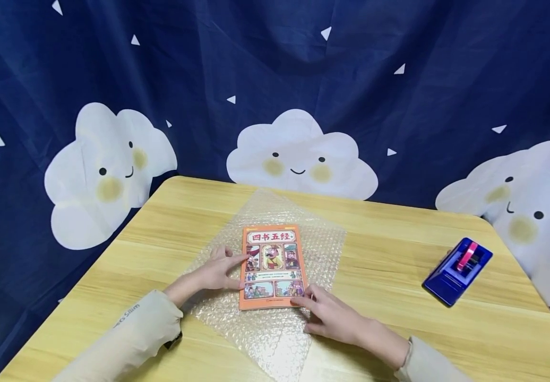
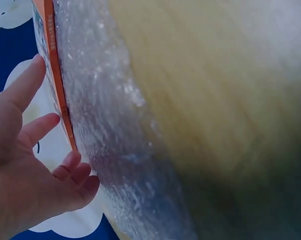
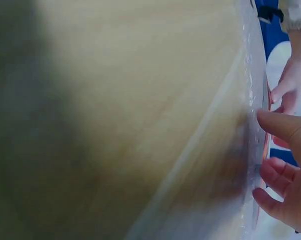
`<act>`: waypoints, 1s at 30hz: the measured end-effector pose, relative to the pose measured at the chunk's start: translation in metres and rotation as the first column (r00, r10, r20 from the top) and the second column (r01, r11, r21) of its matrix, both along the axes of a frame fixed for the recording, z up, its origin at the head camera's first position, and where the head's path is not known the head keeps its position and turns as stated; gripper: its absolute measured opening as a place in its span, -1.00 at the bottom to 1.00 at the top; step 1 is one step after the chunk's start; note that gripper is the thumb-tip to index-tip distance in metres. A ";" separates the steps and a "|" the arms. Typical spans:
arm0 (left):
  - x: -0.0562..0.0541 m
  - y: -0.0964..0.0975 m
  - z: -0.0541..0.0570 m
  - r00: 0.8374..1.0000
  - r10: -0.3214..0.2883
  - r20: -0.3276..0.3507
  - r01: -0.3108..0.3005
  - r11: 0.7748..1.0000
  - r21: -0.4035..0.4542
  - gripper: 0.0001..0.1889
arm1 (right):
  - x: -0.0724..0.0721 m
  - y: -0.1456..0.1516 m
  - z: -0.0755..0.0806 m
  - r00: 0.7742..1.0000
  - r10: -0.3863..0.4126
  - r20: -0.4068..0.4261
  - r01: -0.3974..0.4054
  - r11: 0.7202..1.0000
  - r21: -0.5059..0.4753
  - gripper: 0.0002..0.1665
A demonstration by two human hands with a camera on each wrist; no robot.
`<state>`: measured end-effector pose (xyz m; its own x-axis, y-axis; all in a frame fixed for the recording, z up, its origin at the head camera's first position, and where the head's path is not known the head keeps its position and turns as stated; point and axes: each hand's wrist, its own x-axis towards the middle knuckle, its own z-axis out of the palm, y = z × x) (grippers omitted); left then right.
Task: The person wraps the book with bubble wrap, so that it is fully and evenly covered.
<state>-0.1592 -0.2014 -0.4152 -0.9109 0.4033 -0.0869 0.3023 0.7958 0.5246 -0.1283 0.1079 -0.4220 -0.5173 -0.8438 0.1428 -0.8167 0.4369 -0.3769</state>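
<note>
An orange comic-style book lies face up on a sheet of bubble wrap, set cornerwise on the wooden table. At the book's left edge is my left hand, its index fingertip on the cover and its thumb by the edge. Spread fingers of that hand show beside the orange spine in the left wrist view. My right hand is at the lower right corner, one fingertip on the cover and the thumb lower, over the wrap. In the right wrist view, its relaxed fingers overlap the wrap's edge.
A blue tape dispenser with a pink roll stands at the right of the wooden table. Behind the table hangs a dark blue curtain with white clouds. A dark band shows at the left sleeve's cuff.
</note>
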 end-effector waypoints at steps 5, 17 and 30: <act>0.004 0.001 0.001 0.999 -0.038 -0.019 0.038 0.999 -0.016 -0.19 | 0.007 0.007 0.001 0.985 0.154 -0.073 -0.151 0.987 0.044 -0.47; 0.006 -0.002 -0.004 0.996 -0.086 -0.020 0.086 0.996 0.005 -0.18 | 0.004 0.004 -0.004 0.945 0.224 -0.239 -0.224 0.974 0.027 -0.69; 0.004 0.004 0.005 0.998 -0.051 0.046 0.056 0.993 -0.100 -0.18 | -0.014 -0.002 0.002 0.995 0.097 0.002 -0.095 0.982 -0.162 -0.80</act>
